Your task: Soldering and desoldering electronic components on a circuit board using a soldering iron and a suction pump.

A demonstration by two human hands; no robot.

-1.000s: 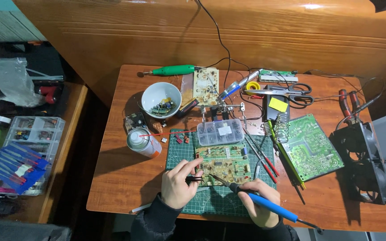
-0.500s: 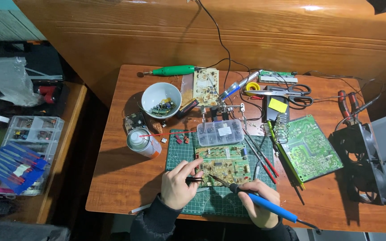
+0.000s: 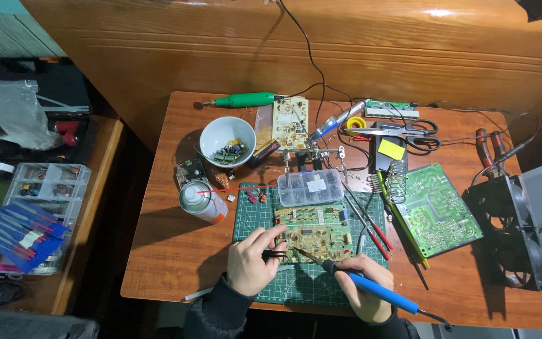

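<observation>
left hand [image 3: 250, 267] fingers pinched on black tweezers [image 3: 275, 254] at circuit board [image 3: 313, 233] edge on green cutting mat [image 3: 302, 285], right hand [image 3: 360, 295] wrapped around blue soldering iron [image 3: 371, 289], long axis diagonal, tip pointing up-left onto board

My soldering iron [image 3: 371, 287] has a blue handle. The circuit board [image 3: 314, 233] is tan-brown, lying on a green gridded cutting mat [image 3: 249, 220]. Far left, a white bowl [image 3: 223, 137]; right, a green board [image 3: 437, 210]; red-handled tools [image 3: 374, 232] between them.
</observation>
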